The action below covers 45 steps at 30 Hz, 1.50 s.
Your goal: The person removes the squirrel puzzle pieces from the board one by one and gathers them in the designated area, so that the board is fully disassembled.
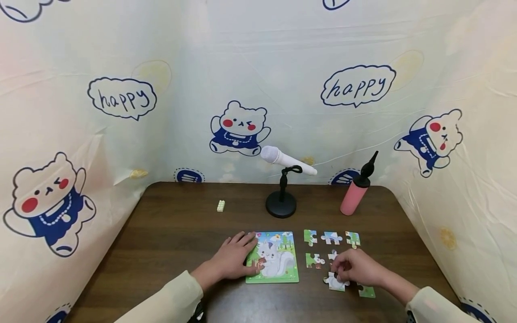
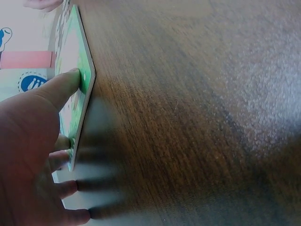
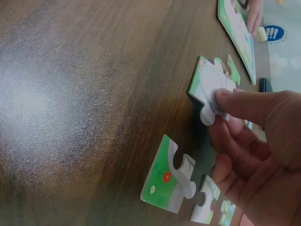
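Observation:
My left hand (image 1: pixel 232 259) lies with spread fingers on the left side of a square squirrel picture board (image 1: pixel 278 264). In the left wrist view its thumb (image 2: pixel 63 89) touches the board's green border (image 2: pixel 84 77). To the right of the board, my right hand (image 1: pixel 361 268) pinches a white and green jigsaw piece (image 3: pixel 207 80) between thumb and fingers. That piece is tilted, with one edge off the table. Nearby lies a green corner piece (image 3: pixel 162 181) with a red flower. Several other jigsaw pieces (image 1: pixel 332 237) lie in loose rows; the hand partly covers some.
A white microphone (image 1: pixel 288 160) on a black stand (image 1: pixel 280 204) is behind the board. At the back right stands a pink pump (image 1: pixel 353 197) with a black nozzle. A small pale toy brick (image 1: pixel 221 206) lies back left. Printed cloth (image 1: pixel 282 54) hangs around the brown table (image 1: pixel 169 233).

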### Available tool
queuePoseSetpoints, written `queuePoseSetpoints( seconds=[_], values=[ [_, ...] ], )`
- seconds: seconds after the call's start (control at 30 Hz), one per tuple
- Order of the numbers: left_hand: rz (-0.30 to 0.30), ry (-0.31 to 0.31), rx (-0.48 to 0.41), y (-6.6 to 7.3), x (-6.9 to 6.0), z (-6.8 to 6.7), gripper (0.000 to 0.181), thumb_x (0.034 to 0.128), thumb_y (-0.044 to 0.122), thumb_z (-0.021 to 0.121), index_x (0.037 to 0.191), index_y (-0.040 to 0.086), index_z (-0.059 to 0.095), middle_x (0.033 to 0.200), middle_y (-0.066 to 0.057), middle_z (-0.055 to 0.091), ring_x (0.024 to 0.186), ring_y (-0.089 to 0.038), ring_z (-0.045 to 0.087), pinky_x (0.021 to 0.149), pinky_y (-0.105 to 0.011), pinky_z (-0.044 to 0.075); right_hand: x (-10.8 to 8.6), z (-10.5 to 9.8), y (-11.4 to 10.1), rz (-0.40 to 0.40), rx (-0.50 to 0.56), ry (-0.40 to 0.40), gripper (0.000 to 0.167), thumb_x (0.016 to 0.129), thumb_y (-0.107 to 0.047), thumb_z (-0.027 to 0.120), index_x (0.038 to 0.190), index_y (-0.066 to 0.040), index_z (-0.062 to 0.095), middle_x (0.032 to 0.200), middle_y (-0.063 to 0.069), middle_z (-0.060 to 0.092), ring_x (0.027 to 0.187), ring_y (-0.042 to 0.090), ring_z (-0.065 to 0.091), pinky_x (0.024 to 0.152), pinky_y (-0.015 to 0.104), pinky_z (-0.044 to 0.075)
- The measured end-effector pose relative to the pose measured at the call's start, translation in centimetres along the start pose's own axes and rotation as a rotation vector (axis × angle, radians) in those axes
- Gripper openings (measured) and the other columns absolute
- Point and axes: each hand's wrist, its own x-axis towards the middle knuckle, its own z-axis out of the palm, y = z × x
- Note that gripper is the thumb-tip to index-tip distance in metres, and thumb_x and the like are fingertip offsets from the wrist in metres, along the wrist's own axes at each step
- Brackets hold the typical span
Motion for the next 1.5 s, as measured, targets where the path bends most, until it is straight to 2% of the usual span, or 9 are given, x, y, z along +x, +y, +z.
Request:
queuePoseSetpoints(
  seconds=[0.13, 0.37, 0.5, 0.7, 1.13, 1.33, 1.5],
  values=[
    [-0.001, 0.002, -0.002, 0.0, -0.1, 0.1, 0.092, 0.0882, 0.071, 0.064, 0.157, 0.014, 0.044, 0.167, -0.006, 0.033, 0.152, -0.039, 0.031, 0.114, -0.067, 0.032, -0.1, 0.2, 0.1, 0.017, -0.014, -0.004, 0.011, 0.088, -0.001, 0.075, 0.092, -0.011, 0.076, 0.071, -0.006, 0.063, 0.060, -0.002, 0.050, 0.058, 0.022, 0.047],
    [0.007, 0.014, 0.000, 0.0, -0.1, 0.1, 0.091, 0.0888, 0.070, 0.064, 0.157, 0.013, 0.044, 0.167, -0.006, 0.033, 0.152, -0.039, 0.032, 0.113, -0.067, 0.033, -0.2, 0.5, 0.1, -0.051, -0.095, 0.021, 0.015, 0.086, 0.000, 0.076, 0.090, -0.014, 0.078, 0.072, -0.007, 0.065, 0.063, -0.001, 0.053, 0.060, 0.022, 0.047],
    [0.021, 0.031, 0.003, -0.1, -0.1, 0.2, 0.090, 0.0895, 0.068, 0.065, 0.157, 0.013, 0.043, 0.167, -0.007, 0.033, 0.151, -0.039, 0.032, 0.112, -0.067, 0.034, -0.4, 0.4, 0.0, -0.046, -0.116, 0.032, 0.016, 0.085, 0.000, 0.077, 0.091, -0.015, 0.078, 0.071, -0.007, 0.065, 0.063, -0.001, 0.054, 0.060, 0.023, 0.047],
    [0.021, 0.031, 0.006, -0.3, 0.1, 0.4, 0.091, 0.0896, 0.070, 0.063, 0.158, 0.014, 0.042, 0.168, -0.005, 0.032, 0.152, -0.038, 0.031, 0.113, -0.067, 0.034, -0.5, 0.3, 0.0, -0.010, -0.105, 0.024, 0.013, 0.087, -0.003, 0.076, 0.092, -0.015, 0.078, 0.070, -0.005, 0.065, 0.061, 0.001, 0.054, 0.060, 0.024, 0.048],
    [0.025, 0.029, 0.004, -0.2, 0.0, 0.3, 0.091, 0.0908, 0.072, 0.059, 0.159, 0.014, 0.041, 0.168, -0.006, 0.030, 0.153, -0.038, 0.030, 0.113, -0.067, 0.033, -0.5, 0.1, 0.3, -0.017, -0.093, 0.011, 0.009, 0.088, -0.005, 0.077, 0.092, -0.014, 0.079, 0.071, -0.006, 0.068, 0.060, 0.000, 0.057, 0.059, 0.024, 0.050],
    [0.026, 0.013, -0.012, -0.5, 0.1, 0.3, 0.093, 0.0898, 0.074, 0.059, 0.159, 0.015, 0.040, 0.169, -0.005, 0.030, 0.153, -0.038, 0.029, 0.113, -0.067, 0.033, 0.9, -0.5, -1.1, -0.041, -0.145, 0.019, 0.009, 0.090, -0.006, 0.075, 0.095, -0.012, 0.079, 0.073, -0.009, 0.066, 0.063, 0.000, 0.054, 0.063, 0.023, 0.048],
    [0.032, -0.021, -0.044, -0.9, 0.4, -0.4, 0.093, 0.0890, 0.075, 0.059, 0.159, 0.015, 0.041, 0.168, -0.005, 0.032, 0.153, -0.038, 0.030, 0.113, -0.067, 0.033, 3.6, -0.3, -3.2, -0.039, -0.170, 0.006, 0.008, 0.090, -0.010, 0.077, 0.097, -0.012, 0.077, 0.073, -0.009, 0.063, 0.064, 0.003, 0.054, 0.064, 0.025, 0.048]
  ],
)
